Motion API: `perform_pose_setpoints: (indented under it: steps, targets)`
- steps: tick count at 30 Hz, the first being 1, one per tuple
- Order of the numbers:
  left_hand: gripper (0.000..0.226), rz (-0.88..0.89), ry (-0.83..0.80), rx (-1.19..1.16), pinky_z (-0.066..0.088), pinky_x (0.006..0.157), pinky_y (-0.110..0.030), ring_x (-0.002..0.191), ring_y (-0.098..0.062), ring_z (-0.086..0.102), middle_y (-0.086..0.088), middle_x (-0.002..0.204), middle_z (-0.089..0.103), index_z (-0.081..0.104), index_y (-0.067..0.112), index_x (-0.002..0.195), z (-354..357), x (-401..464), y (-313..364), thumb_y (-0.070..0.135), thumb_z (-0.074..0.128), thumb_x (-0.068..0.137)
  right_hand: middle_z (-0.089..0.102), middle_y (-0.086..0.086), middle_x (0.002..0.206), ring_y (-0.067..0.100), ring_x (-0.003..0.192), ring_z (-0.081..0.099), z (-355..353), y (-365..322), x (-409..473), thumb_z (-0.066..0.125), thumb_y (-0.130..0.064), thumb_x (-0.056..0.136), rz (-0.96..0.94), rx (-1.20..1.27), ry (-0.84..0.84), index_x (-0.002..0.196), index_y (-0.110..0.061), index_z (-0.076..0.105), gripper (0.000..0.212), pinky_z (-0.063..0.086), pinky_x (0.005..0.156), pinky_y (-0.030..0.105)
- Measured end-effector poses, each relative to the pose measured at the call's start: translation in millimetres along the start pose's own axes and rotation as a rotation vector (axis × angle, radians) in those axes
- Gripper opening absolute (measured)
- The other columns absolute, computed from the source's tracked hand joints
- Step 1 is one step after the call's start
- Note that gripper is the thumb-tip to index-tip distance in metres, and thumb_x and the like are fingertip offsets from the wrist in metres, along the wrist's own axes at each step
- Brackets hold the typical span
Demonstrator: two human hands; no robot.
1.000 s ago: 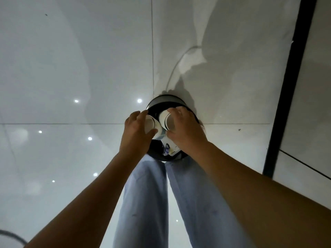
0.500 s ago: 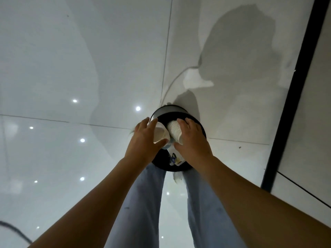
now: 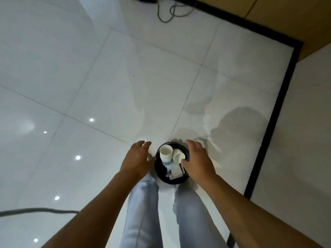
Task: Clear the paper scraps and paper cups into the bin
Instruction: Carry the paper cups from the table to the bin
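Both hands are apart and hold nothing: the left hand point(image 3: 138, 159) hangs with fingers spread just to the left of the bin point(image 3: 162, 178), and the right hand point(image 3: 198, 161) hangs with fingers spread over its right rim. Whether the right thumb touches the nearer cup cannot be told.

Two white paper cups sit inside the round black bin, which stands on the tiled floor point(image 3: 107, 83) just ahead of the person's legs point(image 3: 143, 212). The left cup point(image 3: 166, 153) stands roughly upright, mouth open to the camera. The right cup point(image 3: 178, 156) leans on its side against it. Paper scraps point(image 3: 176, 171) lie beneath them at the near side of the bin.

Findings on risk, as judgement:

- The cups ride high on the scraps rather than settling low. The leaning cup could roll over the rim if knocked
- The right hand is close above that cup; a careless withdrawal could catch it and flick it onto the floor
- The bin looks small and light; a nudge from a knee or hand could tip it and spill the contents
- A grey cable point(image 3: 35, 210) crosses the floor at lower left, a trip hazard on stepping back

No other scraps or cups show on the visible floor
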State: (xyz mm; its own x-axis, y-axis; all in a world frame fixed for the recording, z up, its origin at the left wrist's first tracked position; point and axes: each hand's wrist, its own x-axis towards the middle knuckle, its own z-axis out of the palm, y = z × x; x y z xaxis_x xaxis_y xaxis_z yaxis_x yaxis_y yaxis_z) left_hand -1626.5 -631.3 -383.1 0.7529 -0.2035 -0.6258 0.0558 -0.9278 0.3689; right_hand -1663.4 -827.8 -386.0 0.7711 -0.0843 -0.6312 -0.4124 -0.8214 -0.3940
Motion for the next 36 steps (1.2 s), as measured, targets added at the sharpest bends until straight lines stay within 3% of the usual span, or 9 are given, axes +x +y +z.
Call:
perform_pose_setpoints:
  steps: [7, 14, 21, 29, 36]
  targets:
    - [0.059, -0.074, 0.194, -0.028, 0.033, 0.108, -0.031, 0.135, -0.024, 0.035, -0.008, 0.148, 0.036, 0.034, 0.014, 0.145, -85, -115, 16, 0.034, 0.055, 0.093, 0.04, 0.007, 0.141, 0.027, 0.124, 0.042, -62, -104, -81, 0.055, -0.025, 0.093, -0.29, -0.199, -0.078, 0.145, -0.02, 0.03, 0.058, 0.044, 0.099, 0.038]
    - [0.052, -0.227, 0.344, 0.015, 0.035, 0.105, -0.033, 0.129, -0.024, 0.04, -0.008, 0.141, 0.043, 0.037, 0.015, 0.141, -136, -201, -37, 0.036, 0.047, 0.095, 0.04, 0.007, 0.14, 0.028, 0.125, 0.042, -62, -218, -129, 0.054, -0.035, 0.093, -0.51, -0.417, -0.143, 0.145, -0.023, 0.028, 0.06, 0.044, 0.098, 0.04]
    - [0.048, -0.353, 0.432, -0.088, 0.037, 0.101, -0.032, 0.121, -0.023, 0.046, -0.006, 0.133, 0.051, 0.043, 0.013, 0.138, -187, -257, -161, 0.035, 0.046, 0.095, 0.04, 0.008, 0.139, 0.029, 0.124, 0.043, -1, -359, -142, 0.055, -0.035, 0.092, -0.616, -0.57, -0.216, 0.144, -0.021, 0.03, 0.059, 0.044, 0.099, 0.042]
    - [0.049, -0.523, 0.476, -0.136, 0.037, 0.102, -0.03, 0.122, -0.022, 0.045, -0.005, 0.134, 0.049, 0.042, 0.015, 0.138, -249, -336, -336, 0.037, 0.045, 0.095, 0.04, 0.009, 0.14, 0.029, 0.124, 0.042, 101, -549, -174, 0.053, -0.034, 0.093, -0.803, -0.682, -0.262, 0.145, -0.019, 0.028, 0.059, 0.043, 0.099, 0.042]
    - [0.048, -0.68, 0.528, -0.288, 0.038, 0.102, -0.031, 0.122, -0.022, 0.046, -0.006, 0.134, 0.049, 0.042, 0.015, 0.138, -289, -367, -444, 0.037, 0.045, 0.095, 0.039, 0.006, 0.142, 0.027, 0.124, 0.043, 167, -674, -176, 0.055, -0.036, 0.092, -0.954, -0.748, -0.307, 0.146, -0.023, 0.027, 0.062, 0.044, 0.099, 0.038]
